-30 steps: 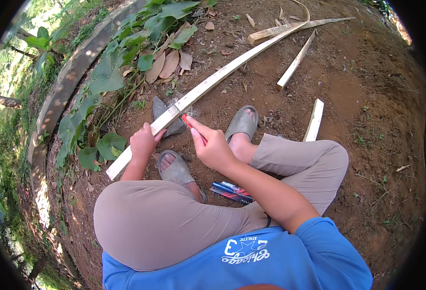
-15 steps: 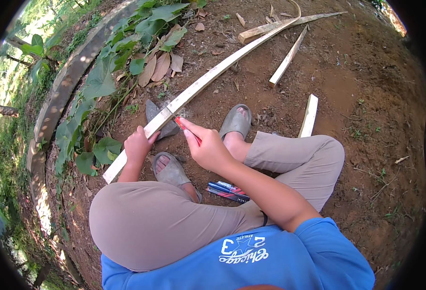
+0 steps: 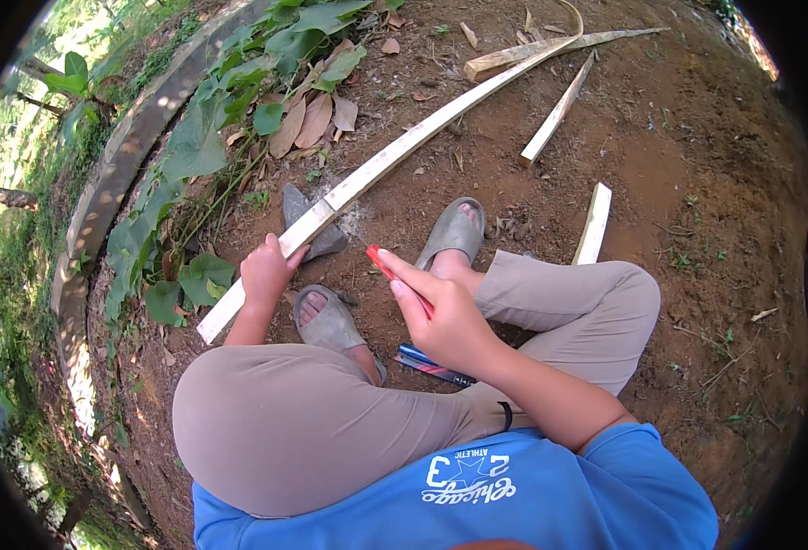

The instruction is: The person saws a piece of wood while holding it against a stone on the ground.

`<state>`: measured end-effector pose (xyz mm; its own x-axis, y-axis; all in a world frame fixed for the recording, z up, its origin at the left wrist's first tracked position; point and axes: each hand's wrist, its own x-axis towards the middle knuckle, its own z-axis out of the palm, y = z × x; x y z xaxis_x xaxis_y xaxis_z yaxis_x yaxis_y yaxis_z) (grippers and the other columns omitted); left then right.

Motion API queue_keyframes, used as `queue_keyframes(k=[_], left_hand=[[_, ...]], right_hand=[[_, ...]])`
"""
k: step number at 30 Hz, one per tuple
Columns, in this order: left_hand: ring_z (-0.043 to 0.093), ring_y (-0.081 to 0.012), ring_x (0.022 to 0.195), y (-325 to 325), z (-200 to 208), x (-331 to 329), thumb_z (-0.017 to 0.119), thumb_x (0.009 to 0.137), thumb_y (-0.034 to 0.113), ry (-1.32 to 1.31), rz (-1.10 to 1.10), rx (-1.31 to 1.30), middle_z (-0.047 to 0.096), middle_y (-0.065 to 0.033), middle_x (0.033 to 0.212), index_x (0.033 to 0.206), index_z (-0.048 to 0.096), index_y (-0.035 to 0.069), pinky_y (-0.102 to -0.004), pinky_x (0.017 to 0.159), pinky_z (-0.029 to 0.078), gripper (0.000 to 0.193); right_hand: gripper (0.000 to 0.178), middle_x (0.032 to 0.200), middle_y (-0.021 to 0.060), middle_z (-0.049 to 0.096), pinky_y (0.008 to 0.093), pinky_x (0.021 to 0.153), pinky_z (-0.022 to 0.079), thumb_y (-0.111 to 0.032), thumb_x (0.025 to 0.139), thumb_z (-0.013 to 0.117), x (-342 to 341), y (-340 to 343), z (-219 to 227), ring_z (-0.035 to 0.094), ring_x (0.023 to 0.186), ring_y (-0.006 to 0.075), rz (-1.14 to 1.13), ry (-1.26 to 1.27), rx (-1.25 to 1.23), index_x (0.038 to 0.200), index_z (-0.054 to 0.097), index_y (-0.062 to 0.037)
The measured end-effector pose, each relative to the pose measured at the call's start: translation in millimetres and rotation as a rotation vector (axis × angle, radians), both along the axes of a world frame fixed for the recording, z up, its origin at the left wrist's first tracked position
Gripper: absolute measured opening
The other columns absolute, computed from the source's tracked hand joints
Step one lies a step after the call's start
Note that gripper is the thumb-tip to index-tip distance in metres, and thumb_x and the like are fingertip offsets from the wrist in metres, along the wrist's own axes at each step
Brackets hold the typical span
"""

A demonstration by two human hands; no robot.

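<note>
I squat on bare soil. My left hand [image 3: 268, 272] grips a long pale wooden strip [image 3: 395, 158] near its lower end; the strip runs diagonally up to the right and rests over a grey stone [image 3: 317, 229]. My right hand [image 3: 440, 312] holds a red pencil [image 3: 385, 268] with its tip pointing up-left, just short of the strip and apart from it. My feet in grey sandals [image 3: 454, 234] sit on either side of the hands.
Two short pale wood pieces [image 3: 594, 223] [image 3: 557, 110] lie to the right, and more strips at the top [image 3: 550, 46]. A dark blue-and-red tool [image 3: 431, 364] lies under my right leg. Leafy plants [image 3: 202, 137] and a concrete kerb [image 3: 120, 165] border the left.
My right hand with the red pencil has drawn back slightly to the right, away from the strip. My left hand keeps its hold on the strip.
</note>
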<state>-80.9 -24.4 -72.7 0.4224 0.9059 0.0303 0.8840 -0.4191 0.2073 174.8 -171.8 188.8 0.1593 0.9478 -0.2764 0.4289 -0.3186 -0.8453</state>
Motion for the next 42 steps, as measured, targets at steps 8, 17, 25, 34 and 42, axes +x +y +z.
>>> queue_keyframes(k=[8,17,25,34,42], left_hand=[[0.083,-0.0414,0.07,2,3,1,0.079,0.101,0.078,0.02,0.002,-0.05,0.08,-0.0189,0.076,0.095,0.067,0.006,-0.0526,0.061,0.065,0.073],[0.083,-0.0402,0.07,1,3,2,0.08,0.099,0.079,0.026,0.014,-0.022,0.081,-0.0189,0.079,0.095,0.068,0.007,-0.0512,0.061,0.066,0.073],[0.084,-0.04,0.071,1,6,4,0.08,0.099,0.079,-0.002,0.03,-0.048,0.082,-0.0188,0.08,0.096,0.069,0.007,-0.0521,0.063,0.067,0.073],[0.084,-0.0396,0.072,1,13,3,0.082,0.099,0.076,0.009,0.032,-0.057,0.082,-0.0184,0.08,0.097,0.07,0.006,-0.0501,0.063,0.067,0.071],[0.085,-0.042,0.076,4,20,4,0.079,0.101,0.077,-0.006,0.043,-0.111,0.083,-0.0212,0.084,0.099,0.071,0.005,-0.053,0.065,0.067,0.073]], right_hand=[[0.042,0.122,0.0337,0.083,0.0404,0.079,0.063,-0.01,0.117,0.067,-8,17,-27,0.085,0.088,0.0392,-0.04,0.018,0.132,0.157,0.073,0.0015],[0.04,0.125,0.036,0.082,0.0382,0.082,0.063,-0.01,0.118,0.066,-7,33,-18,0.088,0.096,0.0272,-0.058,0.103,0.225,0.155,0.074,0.0021],[0.046,0.136,0.0232,0.086,0.0306,0.096,0.06,-0.008,0.121,0.062,2,-10,-26,0.077,0.111,0.0141,-0.052,0.023,0.064,0.166,0.065,0.0026],[0.042,0.116,0.0304,0.085,0.0351,0.079,0.06,-0.008,0.119,0.066,4,-11,-34,0.078,0.089,0.0149,0.007,-0.015,0.303,0.159,0.072,0.0008],[0.045,0.138,0.0265,0.084,0.0302,0.093,0.061,-0.007,0.119,0.064,-14,34,-27,0.08,0.111,0.0177,-0.009,0.027,0.08,0.163,0.067,0.0044]])
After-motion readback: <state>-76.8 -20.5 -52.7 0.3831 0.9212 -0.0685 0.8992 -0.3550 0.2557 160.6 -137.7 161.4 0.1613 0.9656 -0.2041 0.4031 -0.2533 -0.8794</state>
